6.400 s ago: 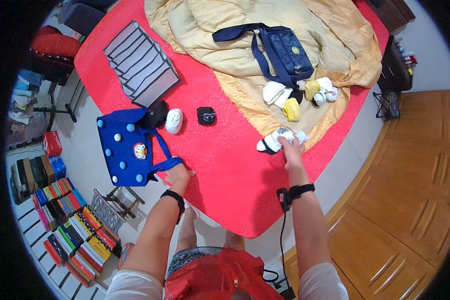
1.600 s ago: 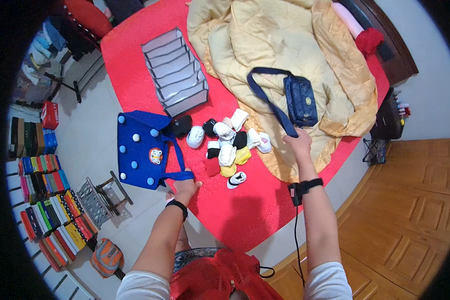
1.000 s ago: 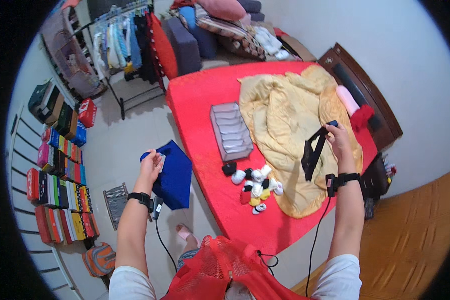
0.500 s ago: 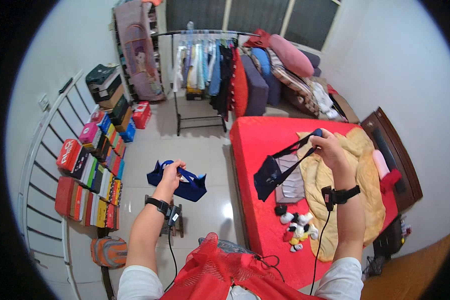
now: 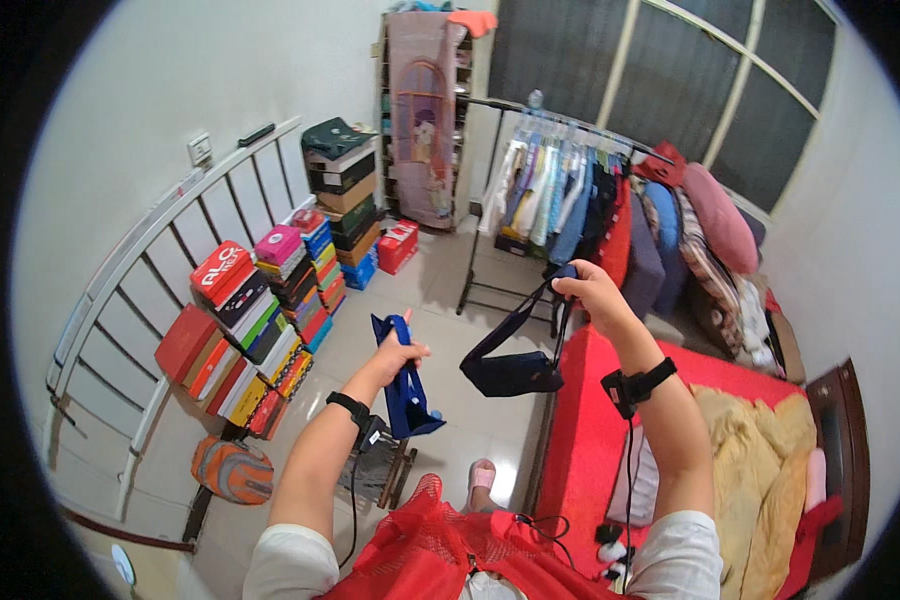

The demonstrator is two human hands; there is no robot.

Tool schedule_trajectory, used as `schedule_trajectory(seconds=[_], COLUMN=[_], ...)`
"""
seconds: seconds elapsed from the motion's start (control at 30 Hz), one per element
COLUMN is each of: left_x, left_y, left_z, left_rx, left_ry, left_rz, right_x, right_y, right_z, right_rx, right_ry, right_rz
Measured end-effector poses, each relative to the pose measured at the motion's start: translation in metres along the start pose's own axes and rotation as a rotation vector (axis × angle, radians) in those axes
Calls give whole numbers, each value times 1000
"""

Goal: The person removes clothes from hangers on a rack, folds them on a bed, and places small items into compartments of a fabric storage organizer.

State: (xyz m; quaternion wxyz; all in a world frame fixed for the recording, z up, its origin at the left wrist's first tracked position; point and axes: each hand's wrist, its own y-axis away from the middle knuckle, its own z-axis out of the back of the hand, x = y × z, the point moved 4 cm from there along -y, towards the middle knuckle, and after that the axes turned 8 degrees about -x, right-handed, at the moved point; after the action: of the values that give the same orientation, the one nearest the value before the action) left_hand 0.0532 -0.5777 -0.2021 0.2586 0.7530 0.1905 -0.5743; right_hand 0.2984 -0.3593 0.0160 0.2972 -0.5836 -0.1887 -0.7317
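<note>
My left hand is closed on the handles of a blue fabric bag, which hangs flat and narrow below the fingers over the floor. My right hand grips the strap of a dark navy bag with long loop handles. That bag dangles to the left of the hand, its body tilted, beside the edge of the red bed. The two bags are apart from each other. Each wrist wears a black band with a small cabled device.
Stacked shoe boxes stand by a white metal rail at left, with an orange-grey backpack below. A clothes rack is ahead. A yellow quilt lies on the bed; a small low stool stands near my left forearm.
The view has turned left, so the bed sits further right. Both bags have come closer together in front of me, and the blue one has swung to a steeper angle. Each hand keeps its hold.
</note>
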Motion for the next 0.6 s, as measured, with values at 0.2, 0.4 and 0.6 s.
schedule_trajectory(seconds=[0.2, 0.4, 0.6], left_x=[12, -5, -49], left_y=[-55, -114, -166], left_z=[-10, -10, 6], left_rx=[-9, -191, -470], left_ry=[-333, -444, -535], left_rz=[-40, -201, -173], right_x=[30, 66, 63], right_y=[-99, -172, -263], right_z=[-52, -84, -105], right_rx=[291, 493, 489], right_ry=[-78, -133, -156], right_rz=[35, 100, 233])
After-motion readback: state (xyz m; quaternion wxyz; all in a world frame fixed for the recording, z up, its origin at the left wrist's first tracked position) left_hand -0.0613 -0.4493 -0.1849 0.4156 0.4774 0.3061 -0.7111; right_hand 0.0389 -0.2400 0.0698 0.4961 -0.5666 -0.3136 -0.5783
